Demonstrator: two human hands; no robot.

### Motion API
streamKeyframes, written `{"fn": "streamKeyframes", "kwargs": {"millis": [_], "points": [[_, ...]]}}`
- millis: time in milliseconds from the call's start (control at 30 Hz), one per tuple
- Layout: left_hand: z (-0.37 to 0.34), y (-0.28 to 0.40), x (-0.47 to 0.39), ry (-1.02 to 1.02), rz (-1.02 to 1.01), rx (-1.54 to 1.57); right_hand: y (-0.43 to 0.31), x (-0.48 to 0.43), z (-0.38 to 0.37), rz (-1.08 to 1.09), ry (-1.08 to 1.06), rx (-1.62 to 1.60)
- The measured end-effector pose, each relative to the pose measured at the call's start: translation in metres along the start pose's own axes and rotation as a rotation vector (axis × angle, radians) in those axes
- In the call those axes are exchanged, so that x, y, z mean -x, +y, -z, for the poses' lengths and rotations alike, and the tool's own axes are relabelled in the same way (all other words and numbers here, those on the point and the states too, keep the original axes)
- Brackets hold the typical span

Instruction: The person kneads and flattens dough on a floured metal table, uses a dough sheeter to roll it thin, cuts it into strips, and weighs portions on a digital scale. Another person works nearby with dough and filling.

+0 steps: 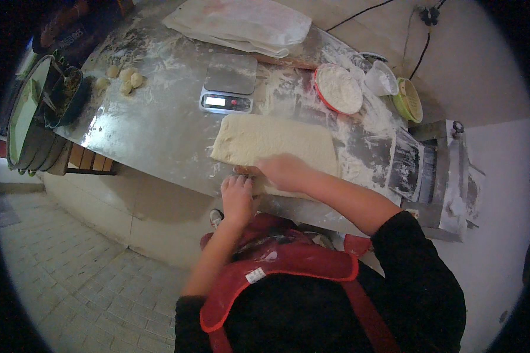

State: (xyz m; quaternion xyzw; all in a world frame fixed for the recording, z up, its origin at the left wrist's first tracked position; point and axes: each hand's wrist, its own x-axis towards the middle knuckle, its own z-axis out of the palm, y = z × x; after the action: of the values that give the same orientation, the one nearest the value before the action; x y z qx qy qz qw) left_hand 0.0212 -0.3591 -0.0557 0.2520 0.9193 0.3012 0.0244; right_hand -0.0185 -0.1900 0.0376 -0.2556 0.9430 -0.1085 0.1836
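Observation:
A thick flat slab of pale dough (pixel 278 137) lies on the floured metal table in front of me. My right hand (pixel 285 170), blurred, is closed over the near part of the dough. From its left side pokes the brown, wooden-looking end of a tool (pixel 244 169); the rest of that tool is hidden. My left hand (pixel 238 189) is by the table's front edge at the dough's near left side. Its fingertips sit just below the brown end, beside a small dark patch. Whether those fingers grip anything is unclear.
Beyond the dough stands a digital scale (pixel 227 84). Flour fills a red-rimmed bowl (pixel 339 88), near a white plastic container (pixel 381 78) and green basket (pixel 407 100). Several dough balls (pixel 127 80) lie left. A metal machine (pixel 441 181) borders the right; another person (pixel 70 33) is far left.

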Motion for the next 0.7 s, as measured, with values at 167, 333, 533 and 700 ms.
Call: {"fn": "streamKeyframes", "kwargs": {"millis": [167, 333, 533, 700], "points": [[0.000, -0.005, 0.005, -0.141, -0.227, -0.024, -0.018, -0.018, -0.010, 0.018, 0.032, -0.022], [0.005, 0.009, 0.010, -0.152, -0.116, -0.089, -0.020, -0.022, -0.006, -0.020, 0.135, -0.130], [-0.014, 0.046, 0.000, -0.007, -0.173, -0.009, 0.024, 0.046, 0.025, -0.136, 0.174, -0.160], [-0.033, 0.059, -0.003, -0.039, -0.051, -0.018, 0.047, 0.087, 0.030, -0.127, -0.053, -0.041]]}}
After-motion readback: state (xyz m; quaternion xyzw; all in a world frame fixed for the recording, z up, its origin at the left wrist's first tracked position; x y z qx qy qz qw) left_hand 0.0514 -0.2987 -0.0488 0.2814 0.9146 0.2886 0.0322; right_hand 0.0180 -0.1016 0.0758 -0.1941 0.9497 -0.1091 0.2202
